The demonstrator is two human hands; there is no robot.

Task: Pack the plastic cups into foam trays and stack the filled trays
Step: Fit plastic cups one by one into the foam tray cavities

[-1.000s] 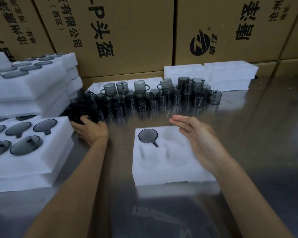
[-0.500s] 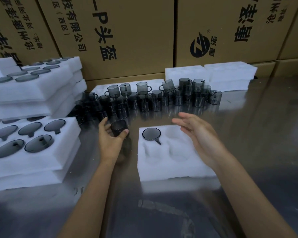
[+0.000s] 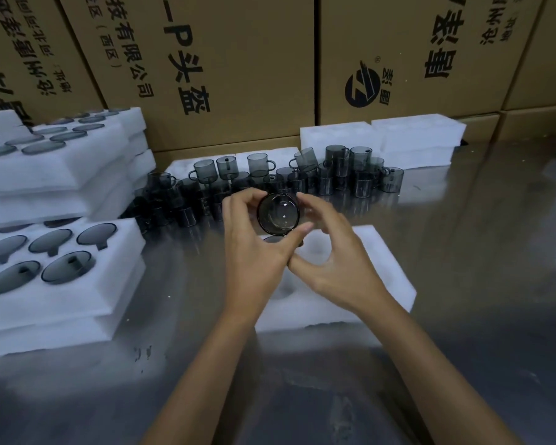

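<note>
Over the half-hidden foam tray (image 3: 376,268), both hands pinch one smoky cup (image 3: 278,214): left hand (image 3: 254,252) fingers curled round its rim, right hand (image 3: 334,261) fingertips closing on the far side. A fumbled handover could drop it. Filled trays (image 3: 61,284) flank the left; loose cups (image 3: 334,178) crowd behind.

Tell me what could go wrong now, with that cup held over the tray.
The cup is held only by fingertips of the left hand and right hand; smooth plastic could slip onto the foam tray. Both hands hide the tray's pockets, so it may seat crooked. A forearm swing could topple the loose cups behind.
</note>
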